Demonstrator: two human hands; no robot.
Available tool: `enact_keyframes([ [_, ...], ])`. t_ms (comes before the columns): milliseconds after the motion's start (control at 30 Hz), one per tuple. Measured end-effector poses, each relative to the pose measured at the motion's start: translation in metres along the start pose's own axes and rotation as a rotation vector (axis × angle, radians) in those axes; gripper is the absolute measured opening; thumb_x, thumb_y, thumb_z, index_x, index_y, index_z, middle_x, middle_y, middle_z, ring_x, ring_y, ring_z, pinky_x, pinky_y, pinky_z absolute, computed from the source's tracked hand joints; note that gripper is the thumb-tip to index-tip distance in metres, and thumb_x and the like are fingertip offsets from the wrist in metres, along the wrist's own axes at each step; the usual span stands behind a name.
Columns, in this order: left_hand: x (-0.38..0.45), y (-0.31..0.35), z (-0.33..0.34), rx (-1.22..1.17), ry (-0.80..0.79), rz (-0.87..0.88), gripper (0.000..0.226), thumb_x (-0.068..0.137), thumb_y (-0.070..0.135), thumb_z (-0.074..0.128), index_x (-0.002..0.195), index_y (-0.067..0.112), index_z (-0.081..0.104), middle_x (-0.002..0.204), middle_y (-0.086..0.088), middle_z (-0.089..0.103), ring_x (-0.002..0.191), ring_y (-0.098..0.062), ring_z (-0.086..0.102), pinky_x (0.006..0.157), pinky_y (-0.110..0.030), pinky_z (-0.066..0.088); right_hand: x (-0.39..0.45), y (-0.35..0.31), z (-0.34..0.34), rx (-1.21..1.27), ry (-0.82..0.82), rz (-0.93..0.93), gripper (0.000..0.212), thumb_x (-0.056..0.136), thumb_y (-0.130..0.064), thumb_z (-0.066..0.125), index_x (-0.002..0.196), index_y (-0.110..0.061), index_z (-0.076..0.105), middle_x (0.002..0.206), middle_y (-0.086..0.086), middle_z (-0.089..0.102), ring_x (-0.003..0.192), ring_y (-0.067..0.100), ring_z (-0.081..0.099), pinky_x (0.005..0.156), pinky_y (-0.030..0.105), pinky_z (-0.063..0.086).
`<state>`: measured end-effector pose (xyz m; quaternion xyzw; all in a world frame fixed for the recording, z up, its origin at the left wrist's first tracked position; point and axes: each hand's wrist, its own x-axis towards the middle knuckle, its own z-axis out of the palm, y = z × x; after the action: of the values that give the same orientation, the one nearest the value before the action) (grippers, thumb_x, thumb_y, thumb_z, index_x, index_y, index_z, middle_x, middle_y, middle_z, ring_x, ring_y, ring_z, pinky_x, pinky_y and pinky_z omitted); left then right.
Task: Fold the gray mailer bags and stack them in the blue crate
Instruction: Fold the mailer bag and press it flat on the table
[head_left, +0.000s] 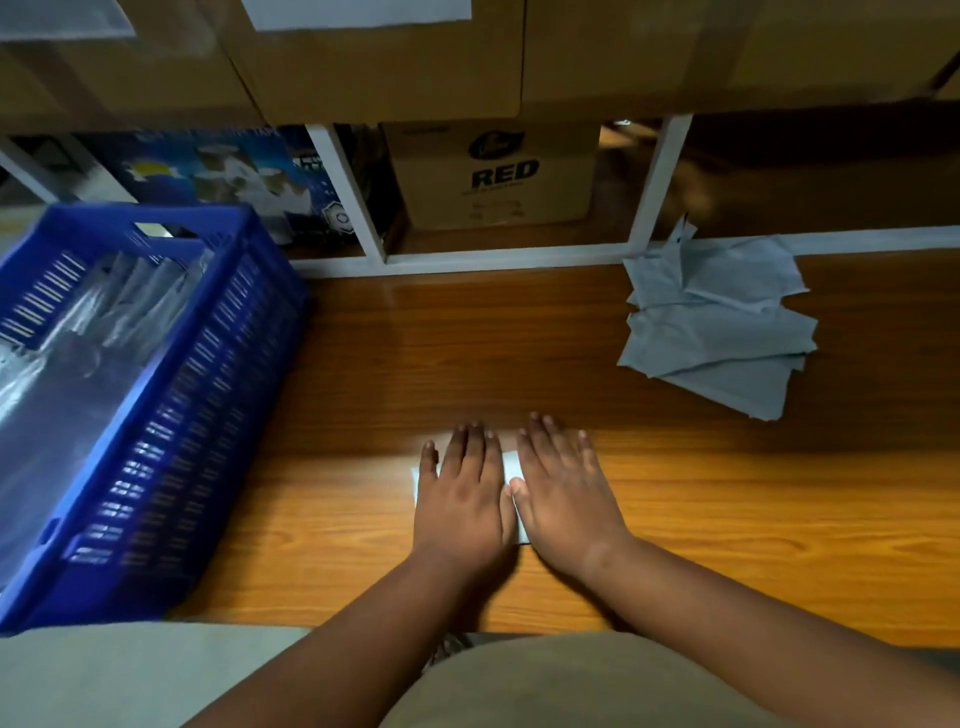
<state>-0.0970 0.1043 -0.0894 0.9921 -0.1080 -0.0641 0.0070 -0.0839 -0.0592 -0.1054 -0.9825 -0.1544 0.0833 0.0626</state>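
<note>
Several folded gray mailer bags (78, 332) sit inside the blue crate (208, 395) at the left of the wooden worktop (727, 493). At centre, the left hand (462, 493) and right hand (566, 493) lie side by side, fingers straight, pressing a folded mailer bag (510, 462) flat against the worktop. Off to the right, well apart, a loose pile of unfolded gray mailer bags (722, 322) waits near the white shelf frame (649, 182).

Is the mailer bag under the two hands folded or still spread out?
Folded. The mailer bag is a small packet that both flat hands nearly cover, left hand and right hand; the unfolded bags are far bigger.
</note>
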Motion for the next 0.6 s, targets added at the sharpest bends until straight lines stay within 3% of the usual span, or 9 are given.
enact_keyframes([
  [267,0.0039,0.0011,-0.0007,0.010,-0.070,-0.030,0.073,0.103,0.050,0.025,0.168,0.016,0.022,0.175,-0.014,0.018,0.162,-0.036,0.012,0.120,-0.071,0.016,0.0019,0.0002,0.0046,-0.016,-0.011,0.004,0.072,0.109,-0.049,0.019,0.171,-0.013,0.012,0.179,0.012,0.000,0.165,0.029,-0.009,0.131,0.060,0.001],
  [600,0.0064,0.0013,-0.0021,0.028,-0.110,-0.028,0.075,0.103,0.051,0.022,0.168,0.014,0.021,0.176,-0.014,0.014,0.163,-0.034,0.010,0.122,-0.069,0.015,0.0056,-0.0002,0.0030,-0.037,-0.030,0.001,0.071,0.108,-0.048,0.023,0.170,-0.013,0.017,0.179,0.014,0.002,0.165,0.032,-0.005,0.130,0.062,0.003],
])
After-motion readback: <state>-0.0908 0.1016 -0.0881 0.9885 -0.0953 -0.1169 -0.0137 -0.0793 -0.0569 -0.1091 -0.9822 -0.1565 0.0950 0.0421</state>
